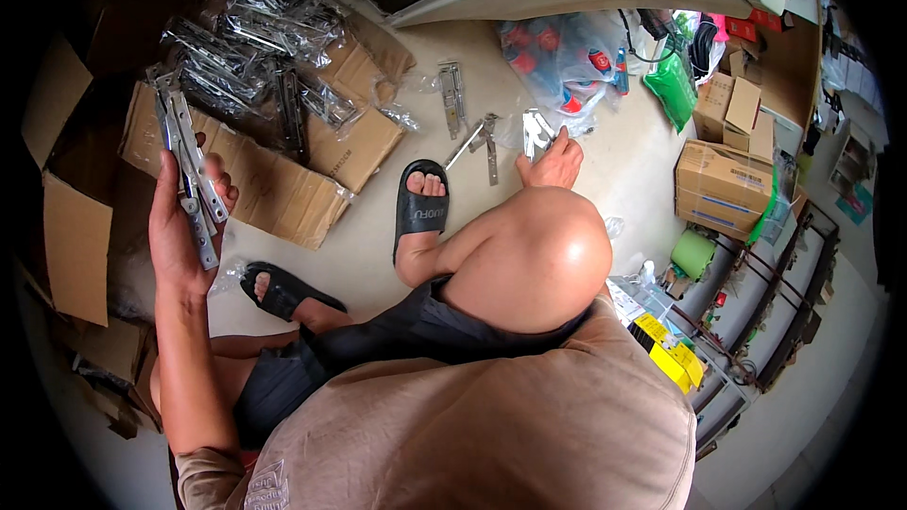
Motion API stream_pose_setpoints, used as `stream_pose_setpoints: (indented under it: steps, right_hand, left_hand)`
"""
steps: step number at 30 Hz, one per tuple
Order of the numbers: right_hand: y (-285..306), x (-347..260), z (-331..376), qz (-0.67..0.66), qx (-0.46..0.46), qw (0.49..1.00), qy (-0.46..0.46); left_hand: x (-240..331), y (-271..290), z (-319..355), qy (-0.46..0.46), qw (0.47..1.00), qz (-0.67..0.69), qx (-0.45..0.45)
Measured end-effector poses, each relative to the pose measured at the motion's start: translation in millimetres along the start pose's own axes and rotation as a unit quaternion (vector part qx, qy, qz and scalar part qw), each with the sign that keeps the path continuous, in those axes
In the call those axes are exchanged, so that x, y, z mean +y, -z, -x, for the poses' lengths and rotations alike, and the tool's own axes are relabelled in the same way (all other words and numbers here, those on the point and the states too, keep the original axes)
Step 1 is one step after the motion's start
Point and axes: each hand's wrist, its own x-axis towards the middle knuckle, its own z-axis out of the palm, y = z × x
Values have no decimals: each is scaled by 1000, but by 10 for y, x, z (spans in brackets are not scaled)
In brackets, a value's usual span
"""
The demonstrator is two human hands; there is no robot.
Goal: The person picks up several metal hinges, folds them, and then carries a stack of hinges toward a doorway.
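Raised at the left, my left hand [184, 227] is closed round a bundle of silver friction hinges [186, 165], long folding metal bars with holes. My right hand [551, 168] reaches down to the floor beyond my knee. Its thumb and fingers close about another friction hinge [537, 128], pale and shiny; part of the grip is hidden by the back of the hand. Between my hands, a partly unfolded hinge [489, 146] lies on the floor, and a straight folded hinge [452, 99] lies farther off.
Many plastic-wrapped hinges [246, 47] are heaped on flattened cardboard [274, 184] at the far left. Open cartons [76, 246] stand along the left side. A clear bag of red-capped bottles [572, 57] sits beyond my right hand. Boxes [723, 184] and a metal rack [765, 302] are on the right.
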Motion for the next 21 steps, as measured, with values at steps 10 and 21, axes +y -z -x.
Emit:
stream_pose_setpoints:
  steps: [10, 21]
  right_hand:
    - [156, -186, -115, -36, -32, 998, -33]
    - [139, -230, -89, -37, -36, 997, -57]
  left_hand:
    - [-10, 5, 51, 3, 1000, 4, -1]
    - [-27, -42, 88, 6, 1000, 7, 5]
